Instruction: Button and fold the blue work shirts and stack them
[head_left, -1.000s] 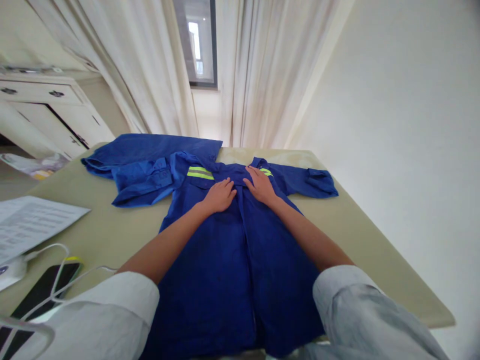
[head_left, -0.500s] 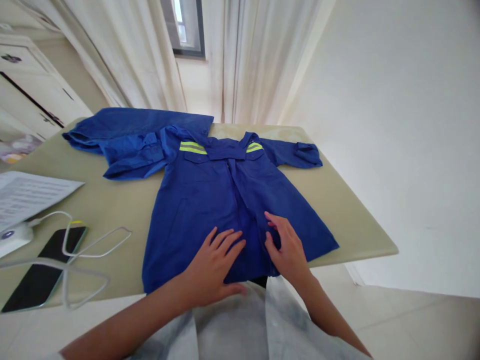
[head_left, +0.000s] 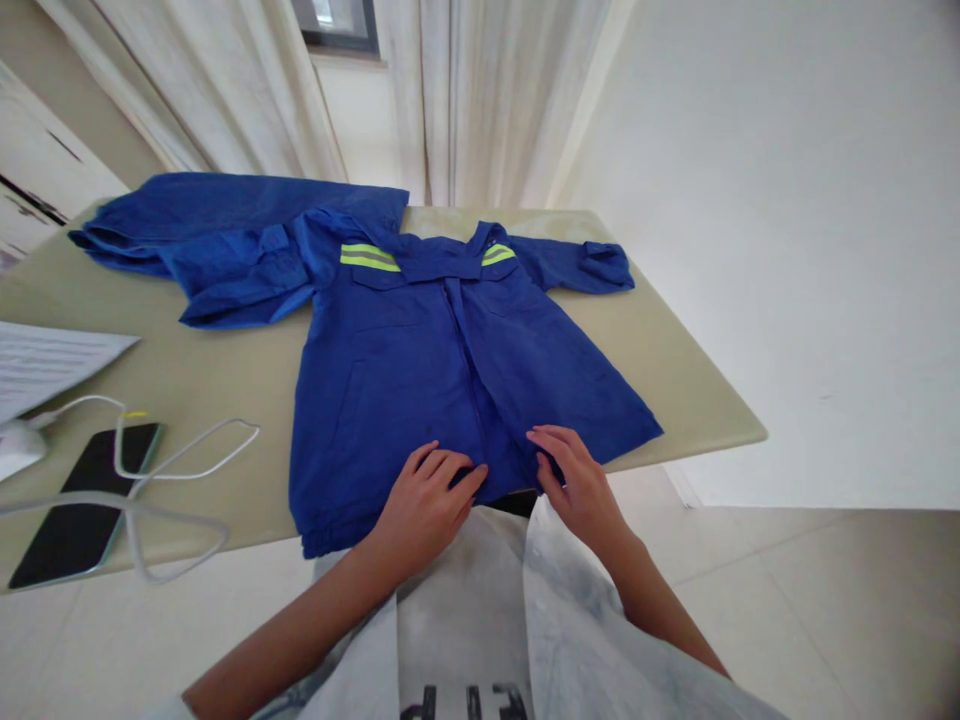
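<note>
Head view: the blue jacket [head_left: 382, 390] looks laid out flat, its front seemingly not yet done up.
Its sleeves [head_left: 240, 275] stretch toward the left and right edges of the bench [head_left: 697, 400], its hem [head_left: 337, 535] at the near edge. My left hand [head_left: 427, 497] and right hand [head_left: 579, 483] are apart, fingers bent at that hem; I cannot tell whether either grips it.

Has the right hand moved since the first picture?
Yes, toward the near edge of the table: the right hand went from the upper part of the jacket to its lower end.
</note>
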